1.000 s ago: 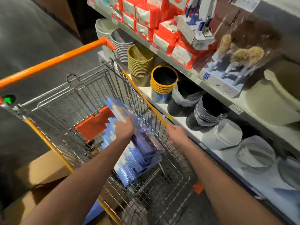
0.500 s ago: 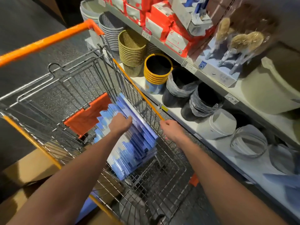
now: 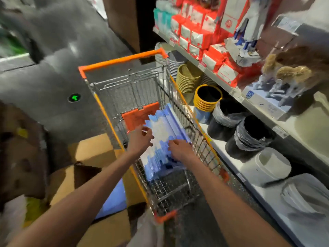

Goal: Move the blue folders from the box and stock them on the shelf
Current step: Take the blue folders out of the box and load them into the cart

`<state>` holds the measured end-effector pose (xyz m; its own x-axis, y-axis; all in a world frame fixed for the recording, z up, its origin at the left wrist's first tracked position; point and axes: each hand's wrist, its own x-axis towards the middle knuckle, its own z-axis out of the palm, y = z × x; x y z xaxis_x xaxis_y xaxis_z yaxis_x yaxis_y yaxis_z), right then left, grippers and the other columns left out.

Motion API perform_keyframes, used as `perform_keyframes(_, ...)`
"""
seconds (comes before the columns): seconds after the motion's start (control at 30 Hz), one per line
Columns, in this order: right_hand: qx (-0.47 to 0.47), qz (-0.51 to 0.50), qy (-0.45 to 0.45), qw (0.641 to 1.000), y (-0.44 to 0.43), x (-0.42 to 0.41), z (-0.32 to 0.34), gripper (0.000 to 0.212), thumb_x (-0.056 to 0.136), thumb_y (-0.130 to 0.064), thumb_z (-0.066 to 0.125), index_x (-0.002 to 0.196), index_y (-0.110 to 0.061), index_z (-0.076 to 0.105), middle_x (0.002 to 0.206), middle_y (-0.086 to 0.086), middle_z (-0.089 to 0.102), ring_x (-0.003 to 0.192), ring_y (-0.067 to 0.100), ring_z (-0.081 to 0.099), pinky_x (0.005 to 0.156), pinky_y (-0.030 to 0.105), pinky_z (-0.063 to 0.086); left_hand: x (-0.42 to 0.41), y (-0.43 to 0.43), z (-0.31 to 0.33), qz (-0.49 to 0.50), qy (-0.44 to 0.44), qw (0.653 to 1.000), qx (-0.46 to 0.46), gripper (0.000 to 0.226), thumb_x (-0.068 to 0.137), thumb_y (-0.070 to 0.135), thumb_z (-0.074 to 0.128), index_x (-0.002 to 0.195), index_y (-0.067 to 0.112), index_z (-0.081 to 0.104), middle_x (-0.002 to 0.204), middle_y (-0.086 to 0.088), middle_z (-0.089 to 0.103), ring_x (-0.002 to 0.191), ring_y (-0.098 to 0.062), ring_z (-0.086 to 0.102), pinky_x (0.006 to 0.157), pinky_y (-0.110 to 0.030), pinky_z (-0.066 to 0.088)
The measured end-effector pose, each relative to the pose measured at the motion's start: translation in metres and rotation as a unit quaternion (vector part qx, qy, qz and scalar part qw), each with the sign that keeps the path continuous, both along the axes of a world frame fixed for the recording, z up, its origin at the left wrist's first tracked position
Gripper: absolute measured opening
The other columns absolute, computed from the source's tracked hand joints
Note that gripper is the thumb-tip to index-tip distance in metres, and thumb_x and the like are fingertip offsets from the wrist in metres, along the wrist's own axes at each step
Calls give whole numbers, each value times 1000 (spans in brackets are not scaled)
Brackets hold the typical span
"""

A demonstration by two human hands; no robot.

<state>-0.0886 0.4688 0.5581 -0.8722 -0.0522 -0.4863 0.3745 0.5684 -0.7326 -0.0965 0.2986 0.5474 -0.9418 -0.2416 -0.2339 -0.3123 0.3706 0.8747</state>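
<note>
The blue folders [image 3: 163, 139] lie fanned in the cart [image 3: 124, 59], under both hands. The left hand [image 3: 141, 140] touches their edge with fingers spread; the right hand [image 3: 179, 150] rests on top, and I cannot tell its grip. This looks like gathering the stack; next, both hands must clamp it and lift it to the shelf [image 3: 258, 113] beyond the right hand

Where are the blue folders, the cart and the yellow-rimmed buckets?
blue folders [image 3: 161, 133]: head view, middle of fanned stack.
cart [image 3: 122, 59]: head view, far orange bar.
yellow-rimmed buckets [image 3: 204, 105]: head view, stack's side.
</note>
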Motion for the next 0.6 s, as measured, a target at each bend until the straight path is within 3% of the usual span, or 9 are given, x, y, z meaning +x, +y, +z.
perform_keyframes(0.07,-13,45,5,999,-18,35,2,44,99,-36,45,89,3,63,100,24,68,93,42,64,84,52,51,53,-13,10,56,22,998,7,16,102,25,53,105,10,58,86,-6,74,60,-21,71,56,-33,57)
perform_keyframes(0.13,-22,84,8,996,-39,66,4,49,95,-42,43,93,1,66,103,22,69,98,42,64,89,55,51,99,-27,15,95,26,995,-2,13,102,25,53,100,13,58,84,-4,74,58,-19,71,51,-27,54)
perform_keyframes(0.2,-22,121,5,992,-59,93,-1,49,90,-45,40,83,-4,66,101,22,70,96,43,64,87,56,52,144,-41,16,125,21,992,7,13,102,26,54,97,15,57,83,-5,74,58,-19,71,53,-29,54)
perform_keyframes(0.23,-22,142,3,990,-71,111,6,44,93,-39,42,79,-5,65,100,24,70,93,42,65,85,54,53,169,-50,20,141,16,990,10,14,102,26,54,98,14,58,84,-6,74,62,-20,71,55,-32,56)
perform_keyframes(0.37,-74,167,1,983,-107,159,20,34,99,-22,46,82,1,63,99,27,69,68,24,61,68,41,51,236,-85,16,175,-15,985,-2,13,103,25,53,102,13,59,88,-5,75,67,-21,73,53,-24,51)
perform_keyframes(0.5,-76,212,-31,974,-150,193,17,37,103,-27,42,105,2,65,106,15,71,73,21,62,68,32,49,283,-121,8,203,-50,977,-29,17,104,25,51,114,12,57,97,-6,72,81,-18,72,55,-19,52)
perform_keyframes(0.6,-79,222,-50,971,-182,204,4,37,102,-26,44,110,4,63,107,16,71,71,19,61,61,27,46,304,-153,-8,239,-76,968,-17,16,103,27,53,111,14,58,96,-6,73,81,-18,73,66,-28,60)
